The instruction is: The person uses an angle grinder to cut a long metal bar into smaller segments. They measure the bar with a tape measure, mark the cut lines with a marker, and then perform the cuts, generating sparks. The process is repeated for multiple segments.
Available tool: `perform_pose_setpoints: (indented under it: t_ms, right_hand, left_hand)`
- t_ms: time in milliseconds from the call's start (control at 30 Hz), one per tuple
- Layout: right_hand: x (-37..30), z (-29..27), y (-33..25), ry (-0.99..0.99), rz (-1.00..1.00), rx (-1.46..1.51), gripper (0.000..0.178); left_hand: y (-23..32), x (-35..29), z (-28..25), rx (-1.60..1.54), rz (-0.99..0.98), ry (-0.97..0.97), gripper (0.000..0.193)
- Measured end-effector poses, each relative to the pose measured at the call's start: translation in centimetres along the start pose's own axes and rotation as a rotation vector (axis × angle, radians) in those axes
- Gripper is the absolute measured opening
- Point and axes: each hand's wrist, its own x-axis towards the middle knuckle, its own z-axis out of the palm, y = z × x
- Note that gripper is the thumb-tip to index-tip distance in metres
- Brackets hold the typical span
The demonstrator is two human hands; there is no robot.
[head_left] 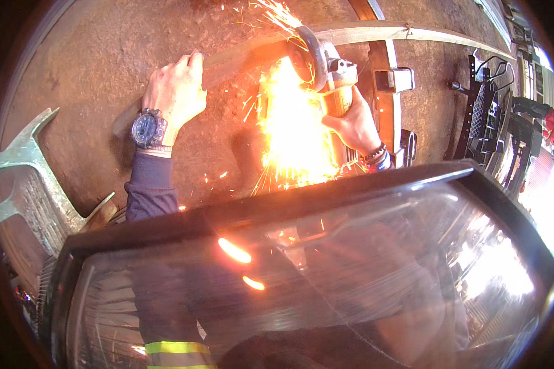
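Note:
My right hand (359,126) is wrapped round the body of an angle grinder (338,79). The grinder's guard and disc meet a long flat metal bar (375,32), and bright sparks (295,129) pour from there toward me, with a smaller spray going up past the guard. Glare hides the exact contact point. The left end of the bar is in the grip of my left hand (177,92), its fingers curled over the end. A dark watch is on my left wrist.
A steel frame piece (385,80) with short brackets runs beneath the bar. At the left stands a worn pale green chair (34,166). Black metal parts (483,107) lie at the right on the brown floor (98,55). A clear visor with a black rim (277,215) fills the lower view.

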Motion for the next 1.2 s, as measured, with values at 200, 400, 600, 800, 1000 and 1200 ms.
perform_pose_setpoints:
  t_ms: [200, 400, 600, 800, 1000, 1200]
  right_hand:
    - [0.1, -0.1, 0.7, 0.000, -0.016, -0.048, 0.066]
    - [0.2, 0.2, 0.9, 0.012, -0.015, 0.022, 0.063]
    - [-0.2, 0.0, 0.2, 0.006, 0.046, -0.127, 0.064]
    - [-0.5, -0.2, -1.6, 0.000, 0.062, -0.109, 0.062]
    - [-0.5, -0.1, -1.0, 0.054, 0.002, -0.054, 0.062]
    - [-0.2, -0.4, -1.3, 0.042, 0.003, -0.050, 0.059]
  left_hand:
    - [0.3, 0.0, -0.4, -0.006, 0.001, 0.010, 0.062]
    - [0.3, 0.1, -0.5, -0.009, 0.003, 0.004, 0.061]
    - [0.5, 0.3, -0.8, -0.006, -0.016, -0.049, 0.061]
    - [0.4, 0.1, -0.7, -0.001, -0.016, -0.011, 0.061]
    - [0.4, 0.3, -0.1, 0.018, -0.015, -0.001, 0.064]
    - [0.6, 0.2, -0.5, -0.009, -0.054, -0.044, 0.065]
